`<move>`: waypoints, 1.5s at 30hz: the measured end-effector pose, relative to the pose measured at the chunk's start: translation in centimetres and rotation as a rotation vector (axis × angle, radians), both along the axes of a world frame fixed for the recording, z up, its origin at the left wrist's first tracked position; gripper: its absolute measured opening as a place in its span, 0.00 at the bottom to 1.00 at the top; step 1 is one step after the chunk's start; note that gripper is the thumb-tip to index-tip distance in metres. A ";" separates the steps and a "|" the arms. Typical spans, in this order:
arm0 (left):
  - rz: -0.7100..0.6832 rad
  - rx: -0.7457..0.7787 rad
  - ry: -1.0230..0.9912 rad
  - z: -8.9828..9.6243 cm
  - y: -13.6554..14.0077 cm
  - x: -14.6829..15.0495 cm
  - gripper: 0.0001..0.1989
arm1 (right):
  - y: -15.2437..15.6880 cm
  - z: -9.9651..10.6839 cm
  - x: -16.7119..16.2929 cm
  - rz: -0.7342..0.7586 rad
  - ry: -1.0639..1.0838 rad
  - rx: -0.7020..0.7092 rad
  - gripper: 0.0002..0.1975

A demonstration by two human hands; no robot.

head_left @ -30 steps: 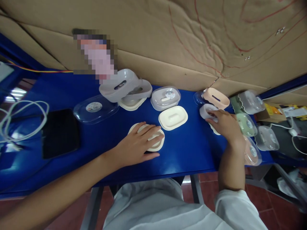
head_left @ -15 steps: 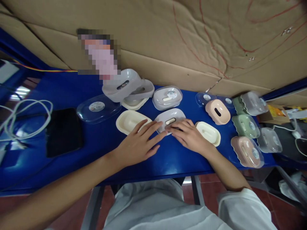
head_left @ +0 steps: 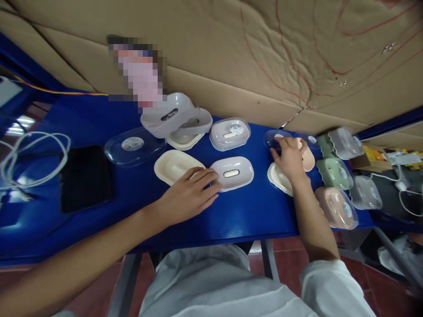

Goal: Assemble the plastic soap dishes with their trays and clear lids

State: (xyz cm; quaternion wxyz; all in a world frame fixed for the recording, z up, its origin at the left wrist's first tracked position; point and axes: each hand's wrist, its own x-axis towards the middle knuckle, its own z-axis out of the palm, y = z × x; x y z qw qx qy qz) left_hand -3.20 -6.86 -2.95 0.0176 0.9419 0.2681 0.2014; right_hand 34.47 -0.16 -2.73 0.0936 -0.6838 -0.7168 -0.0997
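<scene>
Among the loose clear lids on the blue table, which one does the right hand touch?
The small clear lid at the back, beside the pink tray; the right hand has its fingertips on it. The larger clear lid lies far left, nearer the left hand, untouched.

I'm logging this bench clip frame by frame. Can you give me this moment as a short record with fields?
surface: blue table
left hand: flat on the table, fingertips at the grey tray
right hand: on the clear lid, over the pink tray
beside left hand: cream tray
under right wrist: cream base
far left: black tablet, white cable
</scene>
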 end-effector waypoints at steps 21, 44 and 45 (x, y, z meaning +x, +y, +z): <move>0.182 -0.014 -0.144 -0.7 0.9 -0.6 0.16 | -5.9 3.2 -6.4 0.660 0.418 -0.203 0.19; 0.235 0.080 -0.111 -0.1 1.6 -0.9 0.08 | -5.8 3.1 -5.3 0.610 0.126 -0.078 0.16; 0.247 0.095 -0.108 0.1 1.5 -0.9 0.06 | -5.4 3.1 -4.4 0.518 0.081 -0.029 0.16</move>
